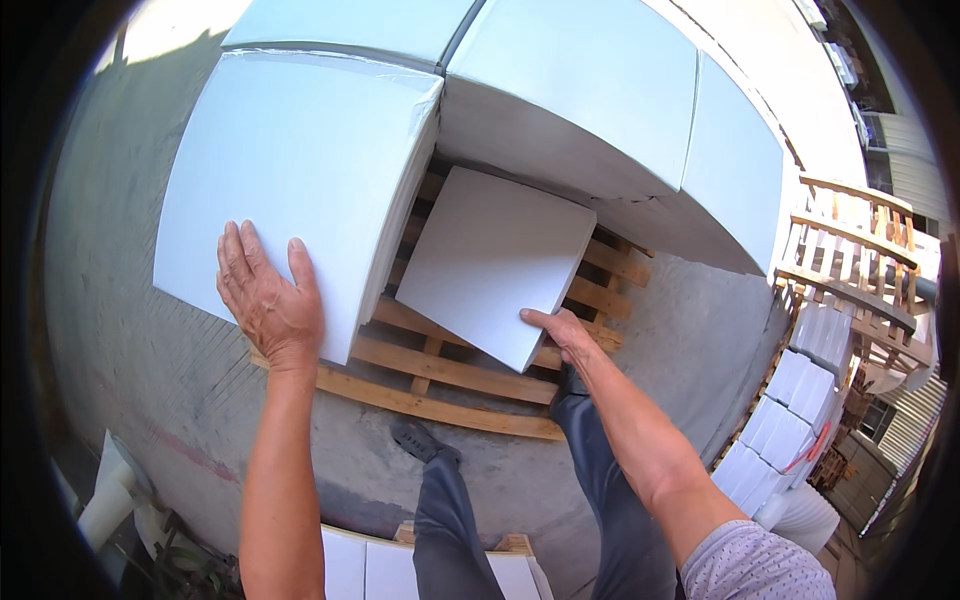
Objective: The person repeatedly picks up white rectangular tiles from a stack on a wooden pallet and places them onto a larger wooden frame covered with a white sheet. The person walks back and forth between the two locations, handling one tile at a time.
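Observation:
My left hand lies flat, fingers spread, on the top of a tall stack of white square slabs at the left. My right hand grips the near corner of a single white square slab, which lies tilted on the wooden pallet in the gap between the stacks. More white slab stacks stand behind and to the right on the same pallet. My legs in grey trousers and one dark shoe are on the concrete below.
Empty wooden pallets lean at the right. Below them stand rows of white slabs on edge. Another stack of white slabs sits by my feet. A white pipe lies at the lower left. Grey concrete ground surrounds the pallet.

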A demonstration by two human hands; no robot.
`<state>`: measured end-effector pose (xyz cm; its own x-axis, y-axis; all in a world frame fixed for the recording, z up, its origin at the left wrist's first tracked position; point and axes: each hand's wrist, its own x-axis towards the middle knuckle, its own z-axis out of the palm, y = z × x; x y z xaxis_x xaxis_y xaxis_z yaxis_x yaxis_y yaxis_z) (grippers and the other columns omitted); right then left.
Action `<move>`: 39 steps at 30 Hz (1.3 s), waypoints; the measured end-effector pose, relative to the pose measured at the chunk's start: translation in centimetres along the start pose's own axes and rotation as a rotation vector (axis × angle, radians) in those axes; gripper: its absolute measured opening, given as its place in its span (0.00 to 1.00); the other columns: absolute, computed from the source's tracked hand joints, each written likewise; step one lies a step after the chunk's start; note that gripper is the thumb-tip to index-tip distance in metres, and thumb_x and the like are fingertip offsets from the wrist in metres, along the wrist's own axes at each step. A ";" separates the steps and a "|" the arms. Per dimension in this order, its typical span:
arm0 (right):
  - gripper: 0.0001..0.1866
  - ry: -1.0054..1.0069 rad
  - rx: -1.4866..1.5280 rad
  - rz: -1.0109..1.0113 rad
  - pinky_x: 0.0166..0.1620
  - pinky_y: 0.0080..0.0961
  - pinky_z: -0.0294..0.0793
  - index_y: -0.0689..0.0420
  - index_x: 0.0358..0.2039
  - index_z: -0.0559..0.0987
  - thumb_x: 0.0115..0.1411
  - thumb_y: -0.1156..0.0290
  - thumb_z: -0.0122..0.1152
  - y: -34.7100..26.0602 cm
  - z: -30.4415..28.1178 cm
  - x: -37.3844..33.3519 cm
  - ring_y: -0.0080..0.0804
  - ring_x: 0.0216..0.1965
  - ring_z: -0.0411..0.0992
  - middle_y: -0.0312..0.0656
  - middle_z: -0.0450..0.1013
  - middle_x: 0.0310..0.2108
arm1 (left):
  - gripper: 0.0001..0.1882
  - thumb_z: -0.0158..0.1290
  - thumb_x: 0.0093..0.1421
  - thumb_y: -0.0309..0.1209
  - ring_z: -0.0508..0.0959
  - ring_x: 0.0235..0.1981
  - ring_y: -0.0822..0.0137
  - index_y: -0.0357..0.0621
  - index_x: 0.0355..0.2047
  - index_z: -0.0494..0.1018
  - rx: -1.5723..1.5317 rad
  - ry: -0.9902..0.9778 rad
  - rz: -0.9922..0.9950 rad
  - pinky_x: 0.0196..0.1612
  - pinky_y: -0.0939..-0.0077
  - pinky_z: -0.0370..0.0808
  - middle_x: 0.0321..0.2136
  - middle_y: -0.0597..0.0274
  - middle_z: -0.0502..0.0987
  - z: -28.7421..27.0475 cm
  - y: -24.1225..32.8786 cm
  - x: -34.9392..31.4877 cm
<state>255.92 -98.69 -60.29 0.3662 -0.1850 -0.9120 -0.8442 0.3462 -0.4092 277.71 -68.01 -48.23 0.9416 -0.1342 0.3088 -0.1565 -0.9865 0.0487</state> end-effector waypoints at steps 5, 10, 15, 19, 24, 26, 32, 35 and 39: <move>0.32 0.074 0.098 -0.036 0.51 0.31 0.65 0.70 0.48 0.69 0.48 0.62 0.67 1.9 4.5 -1.8 0.40 0.46 0.69 0.52 0.71 0.45 | 0.29 0.43 0.62 0.43 0.57 0.61 0.53 0.33 0.56 0.60 0.032 -0.002 -0.009 0.62 0.58 0.51 0.59 0.48 0.59 -0.3 -0.6 0.0; 0.32 0.140 0.124 -0.109 0.47 0.33 0.67 0.72 0.47 0.70 0.49 0.60 0.66 4.6 5.7 -3.8 0.39 0.44 0.69 0.52 0.71 0.43 | 0.30 0.43 0.61 0.45 0.55 0.62 0.54 0.35 0.57 0.59 0.014 -0.017 -0.043 0.63 0.57 0.50 0.59 0.49 0.58 0.2 -0.4 -0.1; 0.32 0.174 0.022 -0.069 0.44 0.34 0.69 0.73 0.46 0.70 0.48 0.60 0.66 5.4 5.1 -7.8 0.41 0.41 0.71 0.52 0.72 0.41 | 0.30 0.41 0.62 0.46 0.55 0.63 0.57 0.38 0.58 0.58 0.056 -0.030 -0.084 0.63 0.58 0.49 0.60 0.52 0.58 0.1 -0.5 -0.2; 0.30 0.326 -0.160 -0.070 0.38 0.28 0.73 0.72 0.41 0.75 0.46 0.58 0.67 6.2 5.3 -10.4 0.37 0.35 0.75 0.52 0.75 0.37 | 0.32 0.44 0.59 0.46 0.54 0.63 0.56 0.37 0.57 0.59 0.008 -0.011 -0.087 0.63 0.55 0.49 0.59 0.50 0.58 -0.3 -0.6 -0.1; 0.31 0.341 -0.384 0.048 0.34 0.28 0.75 0.76 0.40 0.74 0.45 0.60 0.67 4.2 7.9 -11.5 0.38 0.33 0.76 0.55 0.75 0.36 | 0.30 0.46 0.60 0.44 0.55 0.61 0.53 0.35 0.56 0.59 -0.231 0.056 -0.169 0.62 0.55 0.52 0.59 0.49 0.57 -1.5 -1.5 -1.3; 0.29 0.358 -0.398 0.000 0.29 0.27 0.75 0.74 0.39 0.75 0.45 0.60 0.67 3.6 8.6 -11.0 0.37 0.31 0.76 0.54 0.75 0.35 | 0.25 0.47 0.61 0.37 0.59 0.58 0.48 0.33 0.53 0.60 -0.456 0.114 -0.310 0.58 0.55 0.57 0.56 0.47 0.60 -4.2 0.3 -6.1; 0.40 0.377 -0.457 -0.154 0.42 0.35 0.72 0.71 0.45 0.68 0.38 0.53 0.69 0.4 12.5 -7.3 0.45 0.41 0.72 0.57 0.71 0.40 | 0.35 0.46 0.59 0.54 0.66 0.52 0.44 0.32 0.53 0.61 -1.360 -0.939 -2.369 0.54 0.48 0.63 0.50 0.42 0.64 -2.8 4.8 -25.1; 0.51 0.463 -0.573 -0.244 0.53 0.38 0.66 0.70 0.52 0.56 0.36 0.51 0.71 -4.4 13.5 -6.7 0.53 0.52 0.64 0.61 0.61 0.50 | 0.29 0.40 0.61 0.54 0.69 0.49 0.43 0.43 0.51 0.66 -2.037 -0.762 -2.212 0.51 0.50 0.67 0.46 0.46 0.71 -0.9 5.2 -24.2; 0.50 0.649 -0.575 -0.261 0.52 0.38 0.67 0.71 0.55 0.55 0.39 0.53 0.68 -12.6 11.5 -2.7 0.50 0.51 0.66 0.61 0.63 0.51 | 0.21 0.44 0.61 0.46 0.73 0.44 0.48 0.45 0.47 0.69 -2.018 -0.748 -2.233 0.44 0.54 0.73 0.43 0.52 0.73 -0.2 4.1 -23.1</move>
<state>270.02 -91.99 -52.99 0.4276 -0.7356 -0.5253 -0.8944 -0.2604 -0.3636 255.27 -68.97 -54.96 0.0934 -0.3497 -0.9322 0.5568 0.7946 -0.2422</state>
